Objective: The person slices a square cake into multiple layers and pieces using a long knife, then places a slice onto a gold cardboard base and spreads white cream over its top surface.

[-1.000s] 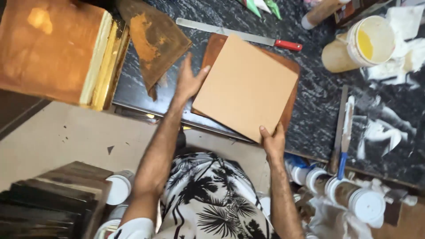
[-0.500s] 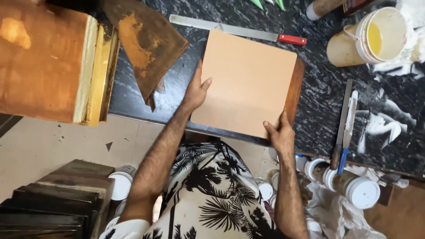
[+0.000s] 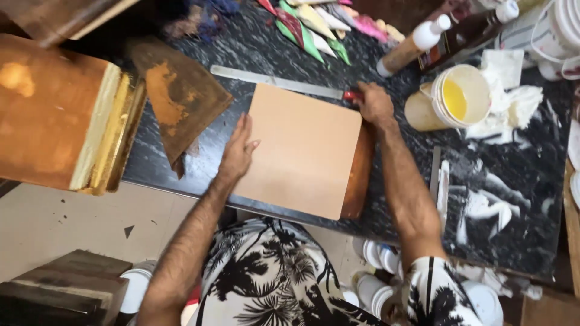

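Step in hand: A person is steadying a tan leather sheet (image 3: 302, 151) on a dark marbled tabletop (image 3: 501, 199) while reaching for a long knife (image 3: 278, 82) lying just beyond the sheet's far edge; this looks like the moment of taking up the blade.

Left hand: The left hand (image 3: 237, 151) is lying flat and released, fingers spread, pressing on the sheet's left edge.

Right hand: The right hand (image 3: 374, 102) is closing over the knife's red handle at the sheet's far right corner; whether it is gripping fully cannot be told.

Sheet: It is lying flat near the tabletop's front edge, sitting on a brown board (image 3: 357, 181) that is showing along its right side.

Next move: By the look of it, the blade will need lifting clear without dragging across the sheet, with the left hand holding the sheet from sliding.

Surface: A yellow-filled pot (image 3: 450, 98) is standing to the right near crumpled white cloth (image 3: 507, 108); a capped squeeze bottle (image 3: 414, 45) and coloured scraps (image 3: 314, 27) are lying at the back; a stained brown piece (image 3: 178, 102) is resting to the left.

Room: A large orange-brown block (image 3: 54, 115) is overhanging the left end, above a pale floor (image 3: 66, 223) where white lidded tubs (image 3: 377, 253) are sitting under the tabletop.
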